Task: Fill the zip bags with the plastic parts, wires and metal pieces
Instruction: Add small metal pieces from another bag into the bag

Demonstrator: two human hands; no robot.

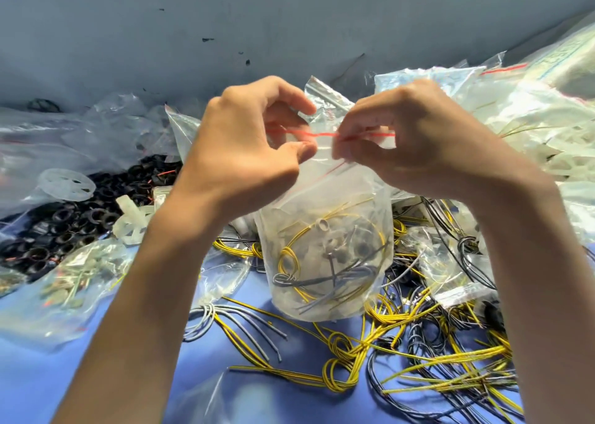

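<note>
Currently left hand (244, 146) and right hand (428, 146) pinching zip bag (325, 198) top, red seal (318, 133) between fingertips (304, 149), wires (289, 256) hanging below fingers

My clear bag (325, 198) has a red zip stripe (309, 133); yellow wires (336, 380), grey wires (244, 323), black rings (64, 227) on my blue table (48, 378)

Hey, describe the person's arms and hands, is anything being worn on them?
Nothing is worn: the left hand and right hand are bare, with no gloves, rings or watch. The left forearm and right forearm are uncovered to the picture's edge, no sleeves showing.
</note>
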